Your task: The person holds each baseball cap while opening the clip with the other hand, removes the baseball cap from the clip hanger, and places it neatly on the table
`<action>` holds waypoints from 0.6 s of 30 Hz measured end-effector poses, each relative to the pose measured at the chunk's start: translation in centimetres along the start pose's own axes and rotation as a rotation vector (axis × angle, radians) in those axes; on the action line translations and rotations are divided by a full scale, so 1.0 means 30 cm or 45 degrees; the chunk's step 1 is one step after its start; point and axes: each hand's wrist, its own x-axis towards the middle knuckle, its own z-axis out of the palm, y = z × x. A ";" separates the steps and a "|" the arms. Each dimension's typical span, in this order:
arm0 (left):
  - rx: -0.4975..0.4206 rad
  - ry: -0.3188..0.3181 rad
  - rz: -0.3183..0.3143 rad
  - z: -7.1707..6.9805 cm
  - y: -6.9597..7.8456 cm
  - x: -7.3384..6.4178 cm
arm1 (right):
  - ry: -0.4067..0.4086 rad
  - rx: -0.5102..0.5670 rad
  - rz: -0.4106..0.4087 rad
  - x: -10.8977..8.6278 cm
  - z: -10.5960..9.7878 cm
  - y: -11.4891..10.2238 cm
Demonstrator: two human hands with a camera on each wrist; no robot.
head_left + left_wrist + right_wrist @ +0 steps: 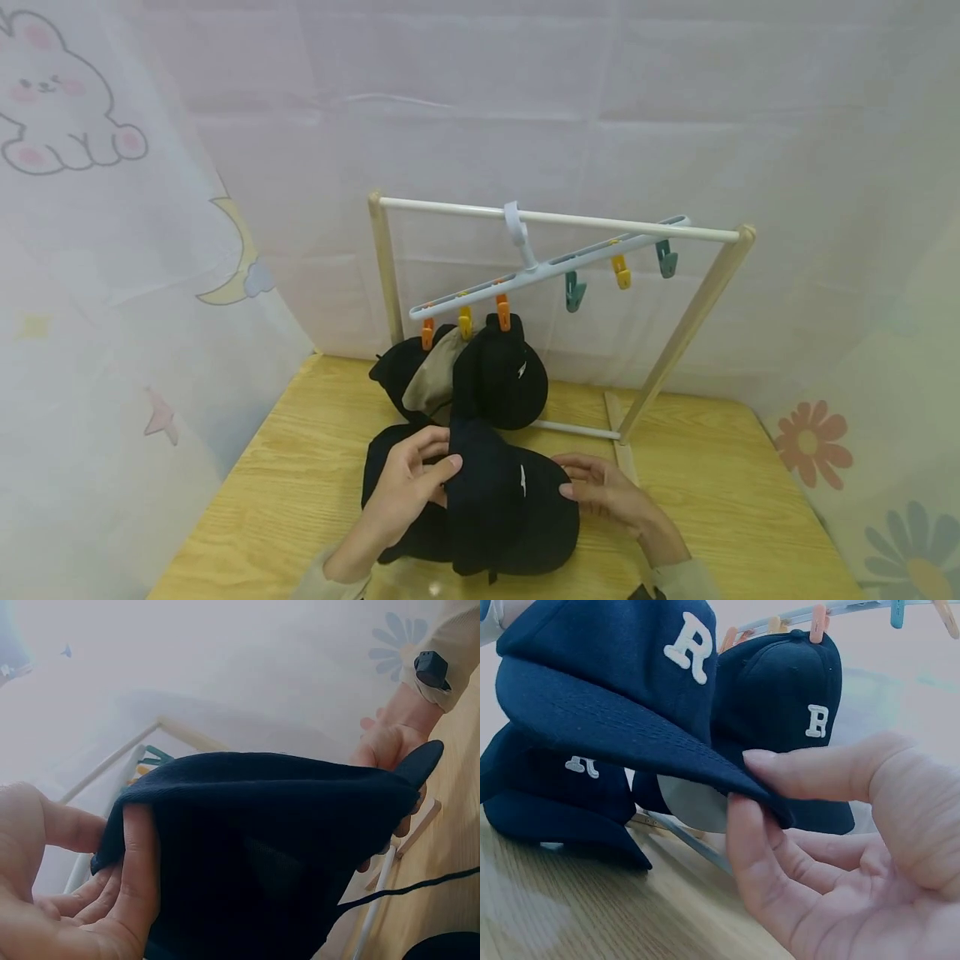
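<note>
A dark baseball cap (510, 508) with a white letter R hangs between the two hands, above the table. My left hand (405, 479) pinches its rear edge, some fingers tucked inside the crown (247, 847). With thumb on top and fingers beneath, my right hand (847, 817) pinches the tip of the cap's brim (622, 724). Under and left of it, a second dark cap (555, 802), also marked R, rests on the wooden table. Close behind hangs another dark R cap (502, 375), clipped by an orange clothespin (503, 312).
A pale-blue clip hanger (555, 268) hooks over the rod of a wood-and-white rack (690, 333). Left on it hang a beige-fronted cap (435, 375) and a black one (397, 367). Its right half carries green and yellow clips (621, 272). A printed curtain (480, 100) encloses the table (277, 475).
</note>
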 end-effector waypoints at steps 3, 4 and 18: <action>-0.010 0.003 0.009 -0.004 -0.003 -0.012 | -0.047 0.024 -0.002 0.003 0.003 0.013; -0.010 0.006 0.010 -0.005 -0.003 -0.015 | -0.064 0.036 -0.003 0.004 0.003 0.017; 0.019 0.083 -0.050 -0.058 -0.032 -0.024 | -0.107 0.086 0.038 0.038 0.028 0.063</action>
